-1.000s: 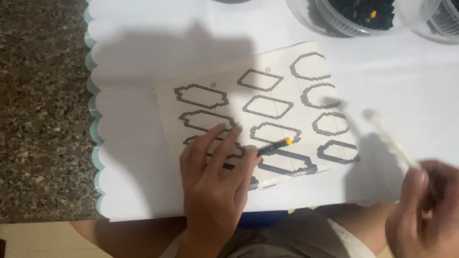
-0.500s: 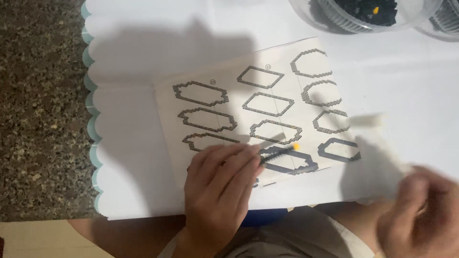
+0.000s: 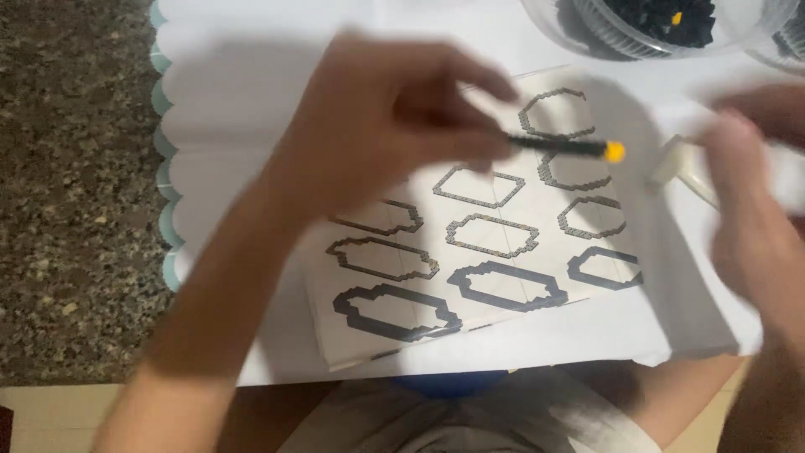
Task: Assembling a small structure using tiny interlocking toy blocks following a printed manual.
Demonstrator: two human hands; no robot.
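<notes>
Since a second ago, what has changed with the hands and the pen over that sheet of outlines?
The left hand lifted off the sheet and moved up toward the bowl, carrying the black pen with the yellow tip. The right hand rose too, with a pale tool; it is blurred. The sheet and bowl are placed as before.

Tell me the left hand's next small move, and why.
Probably carry the pen on to the clear bowl. The left hand holds it above the pattern sheet, orange tip pointing that way, and the bowl holds dark beads to pick up.
</notes>
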